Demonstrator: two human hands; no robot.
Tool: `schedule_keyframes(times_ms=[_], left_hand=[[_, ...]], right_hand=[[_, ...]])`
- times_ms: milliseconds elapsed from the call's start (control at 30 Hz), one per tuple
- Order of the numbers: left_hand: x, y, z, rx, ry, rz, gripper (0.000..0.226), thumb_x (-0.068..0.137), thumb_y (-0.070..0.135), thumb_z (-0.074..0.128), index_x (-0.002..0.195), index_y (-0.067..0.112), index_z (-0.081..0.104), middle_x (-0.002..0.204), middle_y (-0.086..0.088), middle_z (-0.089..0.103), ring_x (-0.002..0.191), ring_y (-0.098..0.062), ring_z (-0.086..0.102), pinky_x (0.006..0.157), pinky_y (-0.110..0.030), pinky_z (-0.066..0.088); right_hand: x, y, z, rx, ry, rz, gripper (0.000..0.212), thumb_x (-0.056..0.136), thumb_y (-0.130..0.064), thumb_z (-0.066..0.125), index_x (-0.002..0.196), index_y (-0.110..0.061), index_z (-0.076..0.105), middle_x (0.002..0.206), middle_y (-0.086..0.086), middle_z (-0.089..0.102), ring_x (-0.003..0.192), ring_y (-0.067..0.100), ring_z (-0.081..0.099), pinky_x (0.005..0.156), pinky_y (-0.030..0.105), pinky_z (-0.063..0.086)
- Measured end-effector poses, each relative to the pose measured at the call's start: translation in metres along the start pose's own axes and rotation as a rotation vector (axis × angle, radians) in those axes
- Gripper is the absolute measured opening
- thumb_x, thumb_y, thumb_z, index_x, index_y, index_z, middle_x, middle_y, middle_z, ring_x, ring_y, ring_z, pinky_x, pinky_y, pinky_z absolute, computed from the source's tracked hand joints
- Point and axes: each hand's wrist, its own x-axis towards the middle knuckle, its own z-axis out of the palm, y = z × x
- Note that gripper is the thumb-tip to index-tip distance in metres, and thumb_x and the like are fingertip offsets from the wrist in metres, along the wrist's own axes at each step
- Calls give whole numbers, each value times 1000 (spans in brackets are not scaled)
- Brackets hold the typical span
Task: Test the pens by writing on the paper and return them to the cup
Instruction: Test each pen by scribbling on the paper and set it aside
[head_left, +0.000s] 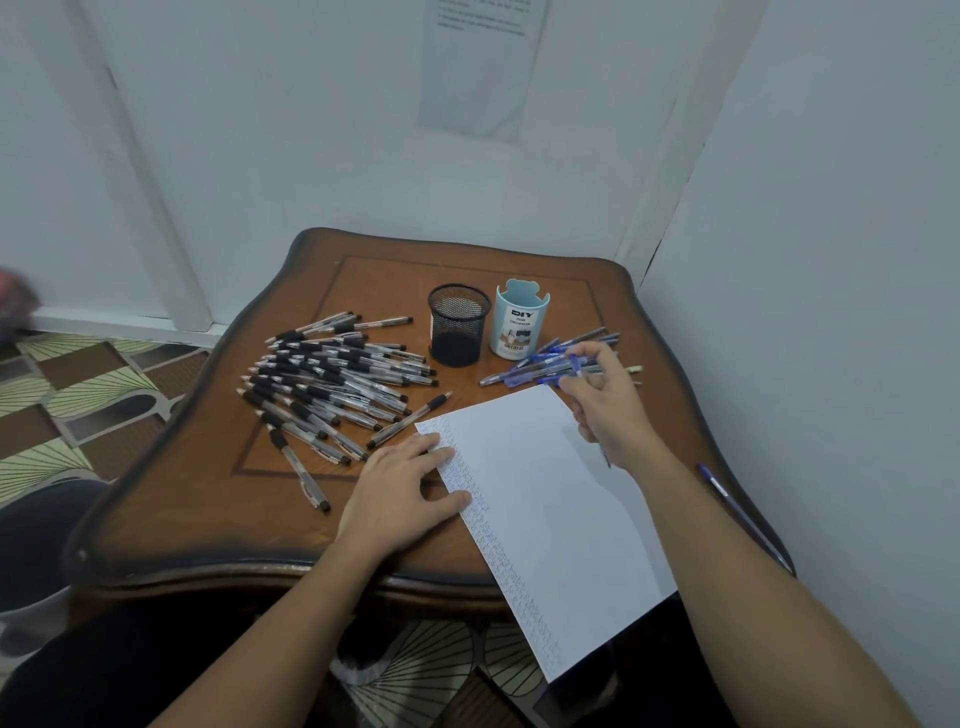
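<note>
The left hand lies flat, fingers straight, pressing the paper at its left edge. The right hand curls round a blue pen, its fingertips in the blue heap just right of the blue cup. Black pens lie left of the mesh cup.

Lighting: dim, even, bluish cast; soft shadow under right hand on paper. Wide-angle bending at edges. Left margin blurred; wall notice illegible.
</note>
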Motion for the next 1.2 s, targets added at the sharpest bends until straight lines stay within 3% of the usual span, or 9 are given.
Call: schedule_keyframes(times_ms=[100,200,367,500,600,700,867,967,1200], left_hand=[[0,1,-1,-6,-2,0,69,84,71,51,143,37,43,155,14,31,143,-8,24,118,-38,13],[0,0,0,-8,1,3,69,84,71,51,143,37,43,155,14,31,143,-9,25,118,-38,14],[-1,1,-1,-7,1,-6,69,83,71,51,143,37,43,155,14,31,143,-9,24,118,-38,14],[-2,2,-2,-14,-5,-7,70,83,72,51,143,37,43,155,14,31,143,-9,24,118,-39,15],[-3,2,-2,-18,16,9,71,81,71,50,142,35,45,155,12,32,142,-11,26,116,-37,16],[-3,3,-2,-18,26,14,69,83,69,53,142,33,46,155,11,33,142,-12,27,117,-38,17],[-2,5,-2,6,18,0,67,85,67,54,143,34,45,155,11,32,143,-11,27,117,-39,17],[-2,4,-2,5,14,-2,67,84,67,54,143,35,45,155,11,33,143,-11,26,118,-40,17],[-3,5,-3,8,13,-9,67,85,67,54,143,35,45,155,11,32,143,-11,26,119,-41,16]], right_hand=[[-13,-1,2,60,-12,-15,25,101,-13,52,118,-31,56,64,8,43,49,13,29,39,20,28],[-24,-4,2,48,-72,-33,49,102,-16,51,135,-51,42,65,7,46,47,9,34,40,21,31],[-34,-3,6,54,-44,11,20,102,-16,51,112,-33,56,64,6,44,47,10,30,41,19,28],[-40,5,9,223,-47,25,24,103,-15,49,122,-24,60,53,5,47,44,13,39,46,25,38],[-47,10,15,412,-42,101,45,107,-29,34,96,-4,69,61,7,59,62,16,58,66,32,51],[-56,16,22,363,-46,207,67,104,-49,21,86,-6,69,59,7,57,59,15,53,61,29,42],[-72,33,34,258,-134,228,45,100,-42,43,98,-9,74,88,11,76,72,17,68,55,20,47],[-78,39,40,201,-148,125,41,88,-42,57,95,-3,69,78,11,72,61,14,62,53,20,46],[-81,41,41,139,-116,178,61,101,-50,26,93,-14,75,77,5,69,60,12,59,55,17,46]])
